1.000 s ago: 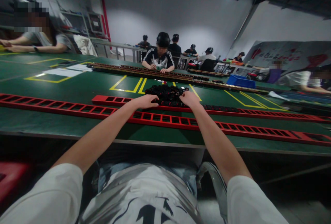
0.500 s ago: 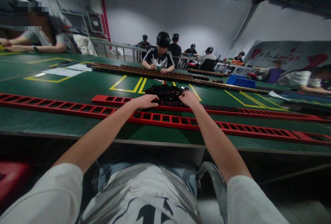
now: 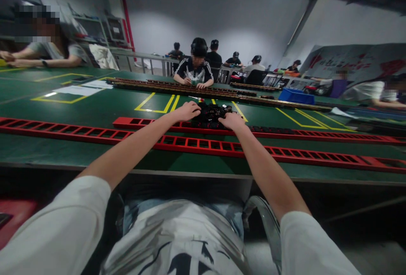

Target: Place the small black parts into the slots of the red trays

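A loose pile of small black parts (image 3: 211,114) is heaped mid-table at the rear red slotted rail (image 3: 294,133); whether it's propped on the rail or just behind can't really be made out. The left hand (image 3: 189,111) is placed at the pile's left edge, fingers curled, and the right hand (image 3: 232,120) at its right front. Whether any piece is gripped by either can't be told, tbh.

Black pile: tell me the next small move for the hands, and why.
Probably ease one piece from the black pile with the right hand: it is at the near right edge, the left hand at the left, and the farther red rack has open-looking slots.
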### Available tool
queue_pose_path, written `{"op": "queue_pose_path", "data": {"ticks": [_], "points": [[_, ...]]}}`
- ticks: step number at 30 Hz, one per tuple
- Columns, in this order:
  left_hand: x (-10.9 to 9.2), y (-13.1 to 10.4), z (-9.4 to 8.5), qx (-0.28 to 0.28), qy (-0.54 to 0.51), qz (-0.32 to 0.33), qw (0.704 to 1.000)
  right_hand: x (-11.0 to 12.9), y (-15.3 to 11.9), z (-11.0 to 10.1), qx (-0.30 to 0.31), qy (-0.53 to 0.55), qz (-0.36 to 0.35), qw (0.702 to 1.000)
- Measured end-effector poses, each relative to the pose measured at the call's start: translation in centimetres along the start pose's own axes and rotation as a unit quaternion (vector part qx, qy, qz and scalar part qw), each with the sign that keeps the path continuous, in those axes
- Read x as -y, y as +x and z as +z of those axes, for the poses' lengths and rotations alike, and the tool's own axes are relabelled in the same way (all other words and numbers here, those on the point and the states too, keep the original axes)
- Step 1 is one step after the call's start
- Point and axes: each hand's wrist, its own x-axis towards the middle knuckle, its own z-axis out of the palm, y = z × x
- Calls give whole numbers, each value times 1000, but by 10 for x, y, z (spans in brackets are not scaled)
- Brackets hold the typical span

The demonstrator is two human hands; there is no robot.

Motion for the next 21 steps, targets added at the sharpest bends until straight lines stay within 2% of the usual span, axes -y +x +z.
{"op": "queue_pose_path", "data": {"ticks": [2,6,10,14,21], "points": [[0,27,4,5,0,-40,999,2,-1,1,-1,12,28,1000],[-6,75,20,71,-1,-88,994,4,-2,2,-4,21,31,999],[-5,97,37,134,9,-111,985,4,-4,0,1,20,30,999],[7,92,44,138,-2,-120,983,5,-6,-1,2,26,23,999],[37,52,31,118,28,-113,986,9,-8,-3,9,38,26,999]]}}
